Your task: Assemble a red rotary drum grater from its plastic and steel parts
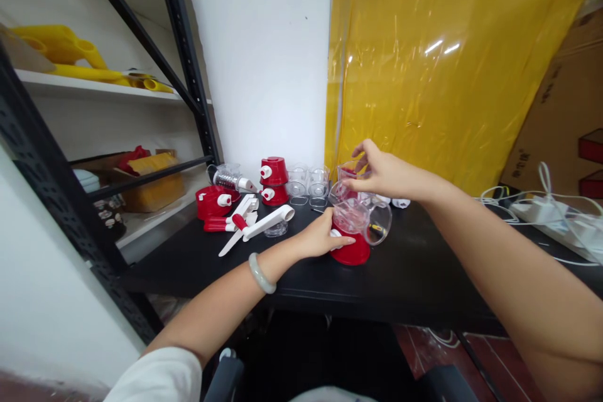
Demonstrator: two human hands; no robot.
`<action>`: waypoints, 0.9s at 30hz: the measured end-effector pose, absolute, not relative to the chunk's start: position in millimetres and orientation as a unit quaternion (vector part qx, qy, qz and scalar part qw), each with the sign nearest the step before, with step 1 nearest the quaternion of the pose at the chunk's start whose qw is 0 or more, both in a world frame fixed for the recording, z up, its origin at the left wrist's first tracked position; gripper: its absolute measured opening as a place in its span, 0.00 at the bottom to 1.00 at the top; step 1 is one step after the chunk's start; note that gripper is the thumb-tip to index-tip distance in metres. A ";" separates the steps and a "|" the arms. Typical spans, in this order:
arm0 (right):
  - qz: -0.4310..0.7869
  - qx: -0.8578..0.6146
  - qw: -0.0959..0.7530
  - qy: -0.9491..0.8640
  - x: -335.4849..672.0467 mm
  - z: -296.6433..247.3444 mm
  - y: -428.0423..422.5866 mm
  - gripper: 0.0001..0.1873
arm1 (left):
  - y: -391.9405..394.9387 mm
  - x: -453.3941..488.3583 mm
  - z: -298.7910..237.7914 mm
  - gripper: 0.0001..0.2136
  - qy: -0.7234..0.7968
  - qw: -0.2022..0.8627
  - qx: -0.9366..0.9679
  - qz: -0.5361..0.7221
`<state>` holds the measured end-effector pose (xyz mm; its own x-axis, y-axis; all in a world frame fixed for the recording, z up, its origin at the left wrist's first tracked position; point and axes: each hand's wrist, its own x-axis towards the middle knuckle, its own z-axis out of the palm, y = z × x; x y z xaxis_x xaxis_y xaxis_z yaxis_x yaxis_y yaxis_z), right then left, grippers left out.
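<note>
My left hand (321, 237) wraps round the side of a red base (352, 254), its thumb lying across the front. A clear plastic housing (351, 217) with a round opening on its right side sits on top of that base. My right hand (377, 171) is just above and behind the housing. Its thumb and fingers are curved and apart, close to a clear cup (346, 171) with something red in or behind it. Whether the fingertips touch the clear plastic is hard to see.
Left on the black table (301, 282) are stacked red bases (274, 182), white crank handles (268, 223), a metal grater drum (228, 179) and clear housings (308, 181). A power strip with white cables (546, 210) lies at right. A black shelf frame (181, 31) rises at left.
</note>
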<state>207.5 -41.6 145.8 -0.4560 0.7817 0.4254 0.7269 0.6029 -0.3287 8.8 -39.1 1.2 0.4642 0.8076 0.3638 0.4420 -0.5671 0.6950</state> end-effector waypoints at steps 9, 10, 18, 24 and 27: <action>0.088 -0.384 0.178 -0.902 225.2 158.7 -8.2 0.34 | -39.0 9.2 3.7 0.34 0.394 0.264 0.813 0.338; 0.075 -0.380 0.183 -0.904 222.4 157.4 -8.4 0.34 | -38.7 9.4 3.6 0.34 0.387 0.265 0.814 0.341; 0.082 -0.285 0.204 -0.933 212.3 154.4 1.9 0.30 | -36.0 9.2 1.1 0.37 0.385 0.270 0.803 0.366; 0.080 -0.295 0.194 -0.932 220.0 155.1 16.4 0.30 | -37.2 9.4 1.4 0.40 0.412 0.280 0.790 0.357; 0.078 -0.295 0.192 -0.933 222.9 154.1 16.5 0.30 | -40.0 10.1 4.4 0.38 0.414 0.274 0.794 0.352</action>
<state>222.9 16.5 154.1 -0.7515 0.5810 0.3125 0.5208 0.8133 -0.2594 10.1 -40.0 4.4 0.4106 0.8491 0.3322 0.4644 -0.5083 0.7253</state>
